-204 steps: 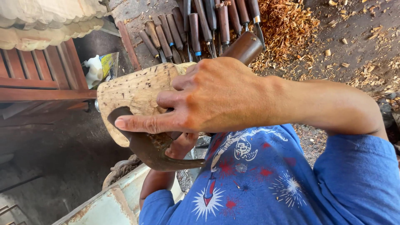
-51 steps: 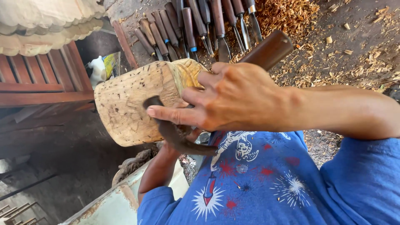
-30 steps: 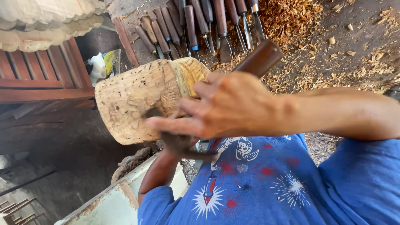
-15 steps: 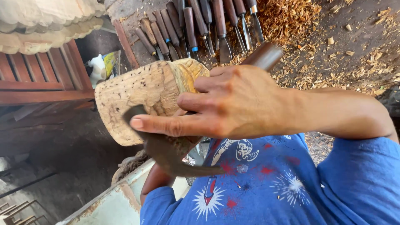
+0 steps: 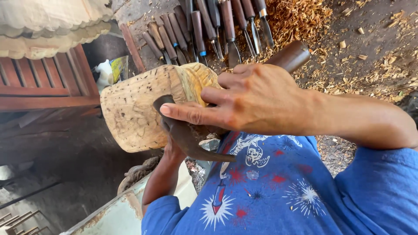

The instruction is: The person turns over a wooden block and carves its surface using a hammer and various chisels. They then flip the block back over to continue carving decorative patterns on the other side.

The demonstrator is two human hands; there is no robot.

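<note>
A pale rough wooden block is held up in front of my chest. My right hand grips a curved dark blade with a brown wooden handle; the forefinger lies along the blade, which rests against the block's cut face. My left hand is mostly hidden under the block and blade and props the block from below. My blue printed shirt fills the lower right.
A row of several chisels with dark wooden handles lies on the ground beyond the block. Wood shavings are heaped at the top right. A red-brown slatted wooden piece stands at the left, and a pale metal edge lies below.
The blade has swept down and back up across the block's face, and the forefinger now reaches further left along it. The block stays in much the same place.
</note>
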